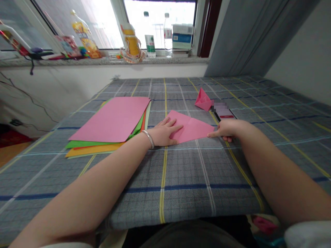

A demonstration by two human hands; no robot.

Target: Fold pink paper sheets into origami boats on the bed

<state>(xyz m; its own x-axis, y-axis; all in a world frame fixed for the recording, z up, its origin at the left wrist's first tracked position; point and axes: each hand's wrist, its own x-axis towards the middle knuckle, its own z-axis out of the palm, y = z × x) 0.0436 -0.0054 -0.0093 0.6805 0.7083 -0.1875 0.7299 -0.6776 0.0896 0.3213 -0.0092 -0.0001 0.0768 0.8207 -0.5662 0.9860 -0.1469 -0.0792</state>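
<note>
A folded sheet of pink paper lies on the bed's checked cloth, with crease lines showing across it. Spread flat over its left part is my left hand, fingers apart, a silver bangle on the wrist. At the paper's pointed right corner, my right hand has thumb and index finger on the tip, the other fingers curled under. Behind the sheet stands a small folded pink paper shape with pointed sides. A phone with a lit screen lies beside it, partly behind my right hand.
A stack of coloured paper, pink on top, lies to the left. The checked cloth covers the surface up to the wall. On the windowsill stand bottles, a yellow cup and boxes. A grey curtain hangs at right.
</note>
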